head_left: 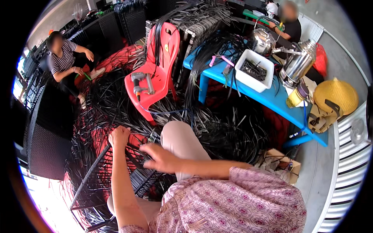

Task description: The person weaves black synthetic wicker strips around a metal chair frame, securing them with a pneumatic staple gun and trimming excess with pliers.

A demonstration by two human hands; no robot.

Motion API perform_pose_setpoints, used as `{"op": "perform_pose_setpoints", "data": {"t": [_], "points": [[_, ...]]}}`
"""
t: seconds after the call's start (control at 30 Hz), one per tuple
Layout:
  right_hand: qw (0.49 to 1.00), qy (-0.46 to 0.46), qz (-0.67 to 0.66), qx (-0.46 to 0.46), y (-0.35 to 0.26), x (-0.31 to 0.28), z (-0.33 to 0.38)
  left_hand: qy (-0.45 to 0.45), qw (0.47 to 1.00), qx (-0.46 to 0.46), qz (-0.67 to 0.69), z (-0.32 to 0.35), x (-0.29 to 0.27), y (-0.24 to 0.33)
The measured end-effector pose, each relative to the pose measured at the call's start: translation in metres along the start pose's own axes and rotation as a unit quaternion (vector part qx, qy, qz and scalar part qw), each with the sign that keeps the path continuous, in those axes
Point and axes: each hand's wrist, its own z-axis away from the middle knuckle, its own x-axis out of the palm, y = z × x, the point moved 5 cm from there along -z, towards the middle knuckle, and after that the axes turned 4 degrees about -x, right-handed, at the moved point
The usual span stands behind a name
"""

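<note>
A dark frame with black woven strips [91, 176] leans against my legs, partly covered by my left arm. My left hand [119, 136] is closed in a fist around its upper corner. Over the frame's right side, close to the black strips, is my right hand [162, 158], blurred, with its fingers apart and no object visible in them. Loose black strips [105, 101] cover much of the red floor around the frame.
Ahead stands a red plastic chair [165, 46] with a nail gun [142, 83] on its seat. To the right, a blue table [217, 73] carries a white bin [254, 70], kettle [264, 40] and flask [298, 64]. One person sits at left, another at far right.
</note>
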Motion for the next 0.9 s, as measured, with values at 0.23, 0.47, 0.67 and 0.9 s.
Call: {"op": "perform_pose_setpoints", "data": {"t": [0.23,0.47,0.67,0.9], "points": [[0.879,0.339,0.335,0.015,0.0,-0.288,-0.027,0.01,1.0,-0.007,-0.008,-0.006,0.004,-0.012],[0.698,0.376,0.58,0.185,0.022,-0.504,0.031,0.018,1.0,0.005,0.015,-0.009,0.015,0.003],[0.835,0.251,0.477,0.109,0.053,-0.38,-0.003,0.023,0.999,-0.015,0.023,-0.008,0.005,-0.001],[0.903,0.183,0.371,0.112,0.103,-0.302,-0.009,0.017,0.999,-0.032,0.0,-0.014,0.009,-0.004]]}}
